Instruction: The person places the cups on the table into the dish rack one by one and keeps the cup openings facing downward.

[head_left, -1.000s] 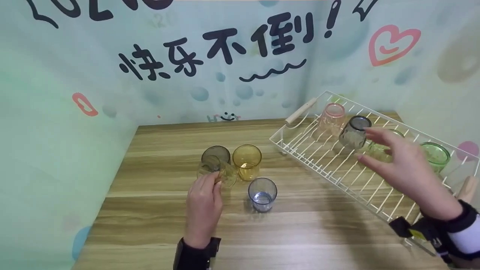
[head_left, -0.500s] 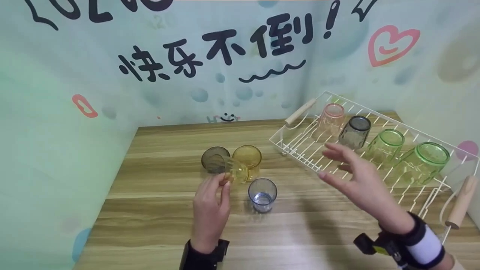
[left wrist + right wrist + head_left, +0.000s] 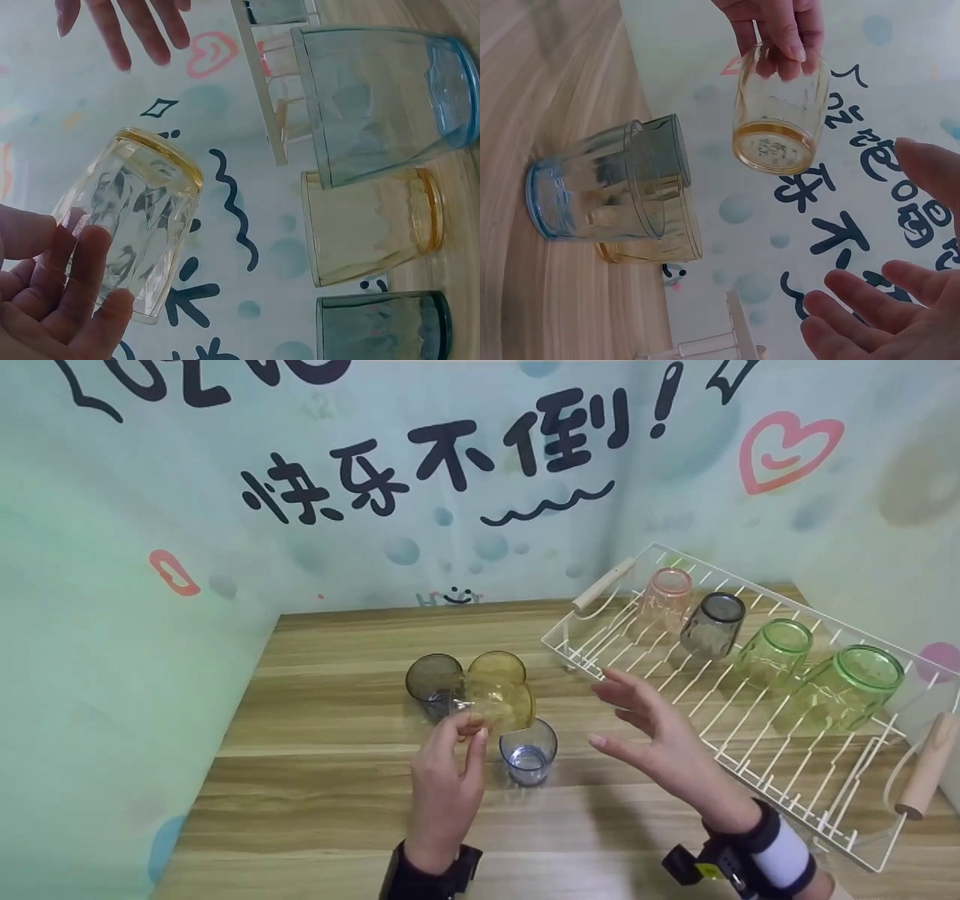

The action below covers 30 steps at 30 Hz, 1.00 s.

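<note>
My left hand (image 3: 450, 787) pinches a pale yellow glass (image 3: 135, 217) near its rim, with fingers on one side and thumb on the other. The glass is tipped on its side, its thick amber base (image 3: 772, 148) pointing toward my right hand (image 3: 667, 742). That hand hangs in the air to the right, fingers spread and holding nothing. Below and behind the held glass, three glasses stand upright on the table: a dark grey one (image 3: 431, 679), an amber one (image 3: 497, 664) partly hidden by it, and a blue-tinted one (image 3: 529, 761).
On the right a white wire rack (image 3: 622, 690) with wooden handles (image 3: 926, 765) carries upside-down glasses: a pink one (image 3: 664, 600), a grey one (image 3: 712, 626) and two green ones (image 3: 847, 690). A printed cloth (image 3: 360, 562) hangs behind the wooden table (image 3: 322, 810).
My right hand has moved left, away from the grey glass on the rack. My left hand has shifted right with the yellow glass, whose base has swung round to the right.
</note>
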Available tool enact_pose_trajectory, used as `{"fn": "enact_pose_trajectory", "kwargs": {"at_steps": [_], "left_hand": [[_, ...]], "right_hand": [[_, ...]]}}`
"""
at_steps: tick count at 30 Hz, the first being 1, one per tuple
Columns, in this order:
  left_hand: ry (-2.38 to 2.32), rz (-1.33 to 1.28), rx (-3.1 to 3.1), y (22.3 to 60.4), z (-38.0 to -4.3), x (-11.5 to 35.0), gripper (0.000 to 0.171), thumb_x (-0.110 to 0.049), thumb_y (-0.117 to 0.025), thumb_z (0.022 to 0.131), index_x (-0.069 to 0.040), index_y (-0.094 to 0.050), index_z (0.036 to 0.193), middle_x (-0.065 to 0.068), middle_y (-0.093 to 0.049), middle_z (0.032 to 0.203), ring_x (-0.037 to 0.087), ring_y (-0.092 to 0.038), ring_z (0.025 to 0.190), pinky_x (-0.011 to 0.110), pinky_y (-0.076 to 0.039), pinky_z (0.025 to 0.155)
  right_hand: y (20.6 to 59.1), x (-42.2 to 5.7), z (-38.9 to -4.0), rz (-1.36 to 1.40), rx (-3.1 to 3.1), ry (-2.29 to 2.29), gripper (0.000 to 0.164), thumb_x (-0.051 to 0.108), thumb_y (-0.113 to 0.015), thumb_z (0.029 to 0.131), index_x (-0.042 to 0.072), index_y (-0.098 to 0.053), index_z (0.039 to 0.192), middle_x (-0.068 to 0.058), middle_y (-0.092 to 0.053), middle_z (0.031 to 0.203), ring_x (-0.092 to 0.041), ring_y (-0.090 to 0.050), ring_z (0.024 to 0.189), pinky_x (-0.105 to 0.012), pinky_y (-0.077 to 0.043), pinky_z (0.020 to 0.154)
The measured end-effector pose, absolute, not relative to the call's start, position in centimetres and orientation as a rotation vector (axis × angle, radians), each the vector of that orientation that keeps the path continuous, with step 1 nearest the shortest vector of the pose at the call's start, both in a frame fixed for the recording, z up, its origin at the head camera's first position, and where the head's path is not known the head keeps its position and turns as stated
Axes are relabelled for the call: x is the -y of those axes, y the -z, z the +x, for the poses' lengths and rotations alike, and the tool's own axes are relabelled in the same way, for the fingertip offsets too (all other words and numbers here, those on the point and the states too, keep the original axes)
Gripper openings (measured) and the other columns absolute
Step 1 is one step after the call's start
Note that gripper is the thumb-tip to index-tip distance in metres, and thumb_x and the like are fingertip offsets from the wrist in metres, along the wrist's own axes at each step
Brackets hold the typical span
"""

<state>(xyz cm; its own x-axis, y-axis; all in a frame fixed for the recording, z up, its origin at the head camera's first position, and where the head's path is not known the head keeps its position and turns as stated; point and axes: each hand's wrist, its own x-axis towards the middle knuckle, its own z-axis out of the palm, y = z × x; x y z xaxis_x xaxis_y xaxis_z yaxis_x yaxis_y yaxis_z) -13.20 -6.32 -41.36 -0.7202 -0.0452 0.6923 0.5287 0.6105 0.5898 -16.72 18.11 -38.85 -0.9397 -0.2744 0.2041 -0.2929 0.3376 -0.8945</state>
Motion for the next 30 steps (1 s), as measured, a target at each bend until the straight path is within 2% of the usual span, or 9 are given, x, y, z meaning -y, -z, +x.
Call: {"fn": "enact_pose_trajectory", "kwargs": {"at_steps": [4,11,14,19,23,30], "left_hand": [[1.167,-0.417,2.148,41.5,-13.0,5.5,0.012,-0.009,-0.056,0.087,-0.004,-0.056,0.098,0.003,-0.064,0.092,0.011,-0.06,0.085,0.023,-0.052,0.079],[1.373,-0.462,2.14,41.9,-12.8,3.9,0.013,-0.013,-0.056,0.088,-0.005,-0.056,0.098,0.003,-0.064,0.093,0.01,-0.061,0.086,0.026,-0.052,0.083],[1.413,-0.458,2.133,42.0,-12.7,3.4,0.014,-0.016,-0.057,0.088,-0.006,-0.056,0.097,0.002,-0.064,0.091,0.009,-0.062,0.085,0.025,-0.053,0.083],[1.444,-0.45,2.14,42.0,-12.7,2.9,0.014,-0.02,-0.058,0.088,-0.008,-0.056,0.095,-0.001,-0.065,0.089,0.006,-0.061,0.082,0.024,-0.053,0.081],[1.479,-0.436,2.166,42.1,-12.6,2.7,0.016,-0.023,-0.057,0.088,-0.009,-0.056,0.095,-0.003,-0.064,0.089,0.006,-0.061,0.083,0.025,-0.053,0.083],[1.53,-0.433,2.197,42.2,-12.7,2.8,0.019,-0.026,-0.056,0.088,-0.009,-0.055,0.096,-0.002,-0.063,0.09,0.006,-0.061,0.085,0.026,-0.052,0.086]], "right_hand": [[39.6,-17.4,-16.6,0.629,2.486,-1.853,0.077,0.013,-0.073,0.074,0.02,-0.032,0.138,-0.008,-0.047,0.135,-0.02,-0.045,0.125,-0.037,-0.038,0.105],[40.5,-16.2,-16.4,0.743,2.425,-2.008,0.082,0.009,-0.069,0.077,0.028,-0.023,0.141,-0.01,-0.037,0.142,-0.026,-0.041,0.128,-0.044,-0.035,0.106],[40.7,-15.9,-16.3,0.719,2.407,-2.079,0.082,0.005,-0.068,0.077,0.023,-0.021,0.143,-0.013,-0.035,0.143,-0.03,-0.042,0.127,-0.045,-0.037,0.104],[40.9,-15.6,-16.1,0.657,2.406,-2.16,0.081,0.007,-0.069,0.077,0.016,-0.022,0.142,-0.014,-0.032,0.144,-0.034,-0.046,0.123,-0.039,-0.043,0.1],[41.0,-15.4,-16.1,0.609,2.391,-2.181,0.078,0.01,-0.071,0.075,0.015,-0.028,0.14,-0.011,-0.038,0.14,-0.031,-0.05,0.12,-0.03,-0.048,0.094],[41.2,-15.3,-16.3,0.529,2.381,-2.181,0.073,0.014,-0.073,0.073,0.016,-0.036,0.135,-0.007,-0.043,0.137,-0.027,-0.053,0.117,-0.028,-0.05,0.092]]}}
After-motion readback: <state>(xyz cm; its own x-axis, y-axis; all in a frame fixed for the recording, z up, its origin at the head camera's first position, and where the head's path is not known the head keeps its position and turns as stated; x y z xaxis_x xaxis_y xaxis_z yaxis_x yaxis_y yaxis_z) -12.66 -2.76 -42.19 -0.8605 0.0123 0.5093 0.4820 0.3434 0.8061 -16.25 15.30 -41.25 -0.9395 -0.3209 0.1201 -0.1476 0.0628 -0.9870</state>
